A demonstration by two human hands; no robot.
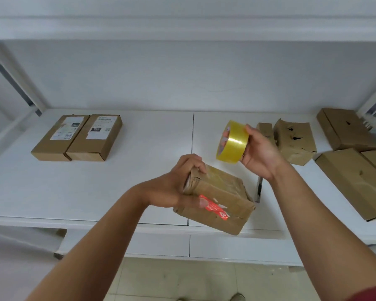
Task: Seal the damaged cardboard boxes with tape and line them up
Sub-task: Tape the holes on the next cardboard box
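We see the left hand [178, 183] w/ its grip curled round the near-left end of a crumpled box [217, 197], fingers over the top edge, thumb on the side by a red sticker [214, 207]; the box is tilted, held just above the front edge of the white desk [139, 148], and clear tape shines across its top. The right hand [258, 148] is raised above and to the right of that box, its grip wrapped round a roll of yellowish tape [232, 142], fingers on the far rim, thumb side near; we can't tell if a strip runs from roll to box. Just behind the right hand sits a torn box [295, 140] w/ holes in its top, a smaller box [265, 129] touching its left side. Further right are more brown boxes: one at the back [345, 129], a long one [354, 181] nearer the front edge. On the left, well apart, two flat boxes [78, 137] w/ white labels lie side by side, touching. A dark thin object [258, 189] lies on the desk right of the held box; too blurred to tell what.
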